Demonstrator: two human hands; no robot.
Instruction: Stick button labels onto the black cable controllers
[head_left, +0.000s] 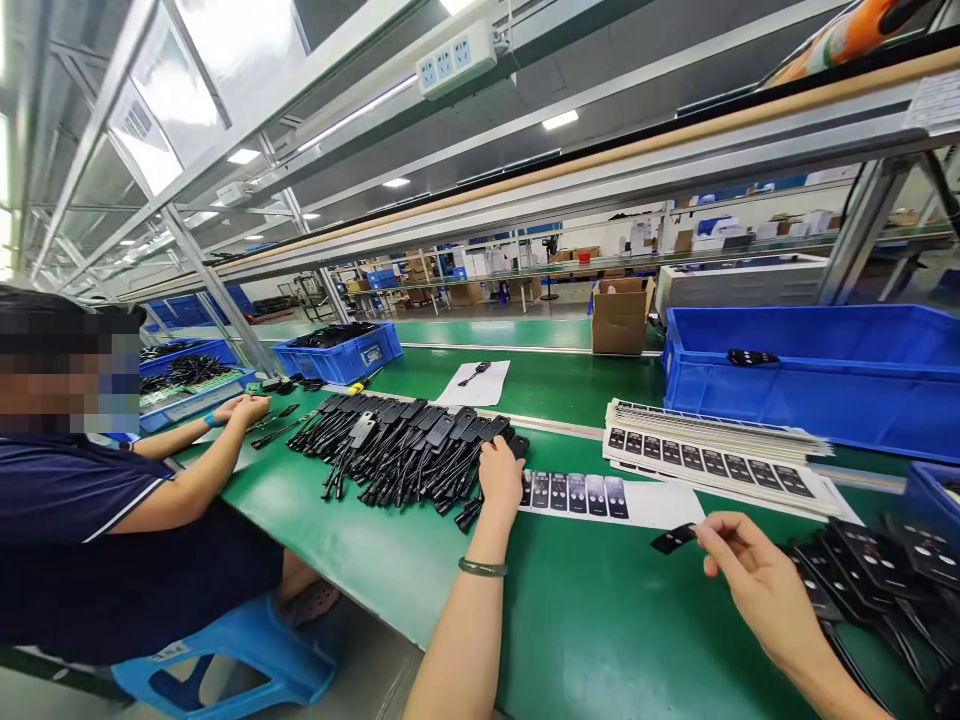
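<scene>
My right hand (757, 570) pinches a small black label (675, 538) between thumb and forefinger, above the green worktable. The label is slightly bent and carries light marks. At the right end of a pile of black boxes with cables (405, 435), my left hand (501, 475) has its fingers closed on one black cabled box (519, 446), mostly hidden by the hand. Just right of that hand lies a label sheet (652, 503), with several dark labels on its left part and bare white backing on its right.
A stack of label sheets (712, 460) lies before a long blue bin (787, 375). Black boxes bearing labels (877, 570) are heaped at right. A co-worker (97, 500) sits at left, handling small parts. Farther back are a blue crate (341, 352) and a cardboard box (621, 318).
</scene>
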